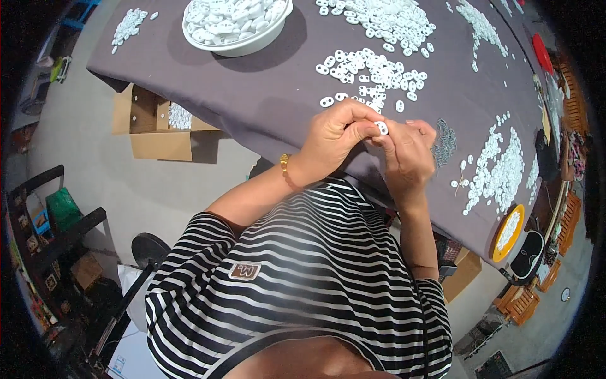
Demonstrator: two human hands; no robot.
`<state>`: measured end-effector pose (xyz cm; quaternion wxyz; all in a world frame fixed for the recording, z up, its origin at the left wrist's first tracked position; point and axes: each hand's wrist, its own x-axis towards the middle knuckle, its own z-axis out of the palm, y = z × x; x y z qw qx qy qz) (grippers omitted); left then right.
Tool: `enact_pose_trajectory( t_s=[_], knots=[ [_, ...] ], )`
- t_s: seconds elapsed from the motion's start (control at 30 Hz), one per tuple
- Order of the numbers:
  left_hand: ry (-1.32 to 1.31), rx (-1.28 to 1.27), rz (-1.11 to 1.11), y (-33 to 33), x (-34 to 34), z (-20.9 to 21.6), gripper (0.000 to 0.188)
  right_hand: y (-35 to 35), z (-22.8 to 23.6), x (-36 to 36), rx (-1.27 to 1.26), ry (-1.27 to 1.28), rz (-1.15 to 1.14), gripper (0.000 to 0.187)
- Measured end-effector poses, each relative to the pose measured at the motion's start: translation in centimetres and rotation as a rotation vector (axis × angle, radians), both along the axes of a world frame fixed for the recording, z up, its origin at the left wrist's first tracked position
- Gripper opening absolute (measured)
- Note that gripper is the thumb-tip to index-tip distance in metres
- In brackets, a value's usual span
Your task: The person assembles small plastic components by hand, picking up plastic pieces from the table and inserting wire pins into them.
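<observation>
Over the table's near edge, my left hand (329, 140) and my right hand (410, 155) meet, with a small white oval plastic piece with dark holes (382, 128) between their fingertips. The thumb and forefinger of my left hand pinch it. Fingers of my right hand are closed against its other side; whether they also hold some tiny part is hidden. Just beyond my hands lies a loose group of similar white pieces (379, 69), several of them lined up close together. Beside my right hand is a heap of small grey metal-looking parts (444, 143).
A grey-purple cloth (265, 95) covers the table. On it stand a white bowl heaped with pieces (246, 47) and, at right, an orange dish (499, 254). More white pieces (505, 170) spread to the right. An open cardboard box (161, 146) sits on the floor at left.
</observation>
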<state>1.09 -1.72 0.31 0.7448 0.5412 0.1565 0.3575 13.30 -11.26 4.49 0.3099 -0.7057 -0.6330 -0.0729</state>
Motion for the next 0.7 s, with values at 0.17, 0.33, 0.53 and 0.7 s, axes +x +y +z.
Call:
enact_pose_trajectory(
  t_s=[0.17,0.33,0.53,0.7],
  knots=[
    [-0.032,-0.126,-0.032,0.03,0.04,-0.12,0.016,0.22,0.27,-0.08,0.020,0.051,-0.021,0.022],
    [0.017,-0.126,-0.074,0.20,-0.31,0.30,0.016,0.18,0.19,0.09,0.018,0.062,-0.001,0.022],
    [-0.035,-0.218,-0.101,0.16,-0.26,-0.10,0.015,0.34,-0.11,0.18,0.028,0.058,0.040,0.020],
    [-0.054,-0.241,-0.082,0.13,-0.18,0.01,0.014,0.56,0.11,-0.14,0.064,0.073,0.033,0.019]
  ],
)
